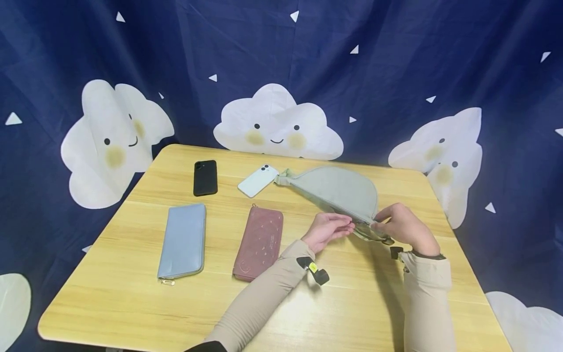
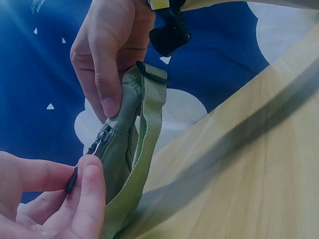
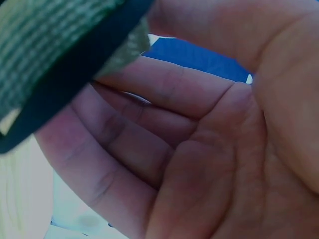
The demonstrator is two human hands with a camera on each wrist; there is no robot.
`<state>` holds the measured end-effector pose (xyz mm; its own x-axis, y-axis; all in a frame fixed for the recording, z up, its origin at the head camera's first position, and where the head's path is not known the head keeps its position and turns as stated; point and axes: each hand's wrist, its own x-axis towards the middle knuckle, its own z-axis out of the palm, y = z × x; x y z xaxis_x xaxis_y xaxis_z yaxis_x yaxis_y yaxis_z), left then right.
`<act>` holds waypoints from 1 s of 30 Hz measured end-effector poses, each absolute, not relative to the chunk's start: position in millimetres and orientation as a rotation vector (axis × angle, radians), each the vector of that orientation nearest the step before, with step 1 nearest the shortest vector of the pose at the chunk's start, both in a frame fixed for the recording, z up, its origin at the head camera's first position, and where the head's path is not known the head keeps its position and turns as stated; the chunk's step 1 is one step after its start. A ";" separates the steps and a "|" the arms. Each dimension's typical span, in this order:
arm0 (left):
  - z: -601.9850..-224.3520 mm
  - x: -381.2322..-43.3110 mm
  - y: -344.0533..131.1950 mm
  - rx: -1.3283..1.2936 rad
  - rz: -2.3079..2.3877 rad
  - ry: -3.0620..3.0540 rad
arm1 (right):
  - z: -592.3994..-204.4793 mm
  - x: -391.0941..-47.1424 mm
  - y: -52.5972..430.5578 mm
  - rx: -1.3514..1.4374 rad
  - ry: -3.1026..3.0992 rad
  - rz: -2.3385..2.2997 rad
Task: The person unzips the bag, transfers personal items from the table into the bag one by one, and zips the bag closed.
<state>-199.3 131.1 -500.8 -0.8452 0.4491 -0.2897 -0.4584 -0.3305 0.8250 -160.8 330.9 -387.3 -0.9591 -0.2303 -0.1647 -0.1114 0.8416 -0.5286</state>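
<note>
Forearm extended, left hand pinching zipper

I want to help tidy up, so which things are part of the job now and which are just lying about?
Part of the job:
- grey-green bag, held by the right hand
- zipper pull, pinched by the left hand

Probably just lying about:
- black phone
- white phone
- blue wallet
- dark pink wallet
</note>
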 end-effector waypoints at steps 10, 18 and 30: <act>-499.0 -198.9 129.3 -0.013 2.187 1.362 | -387.9 -161.7 330.8 -0.274 2.786 -0.791; -497.0 -199.3 128.7 -0.023 2.184 1.354 | -386.9 -162.4 330.1 -0.271 2.782 -0.774; -498.8 -200.3 129.0 -0.038 2.188 1.343 | -387.4 -162.5 330.6 -0.280 2.776 -0.765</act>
<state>-200.3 129.0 -498.8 -0.8392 0.4487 -0.3074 -0.4772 -0.3361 0.8120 -162.5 330.6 -387.4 -0.9510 -0.2477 -0.1853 -0.1177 0.8437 -0.5237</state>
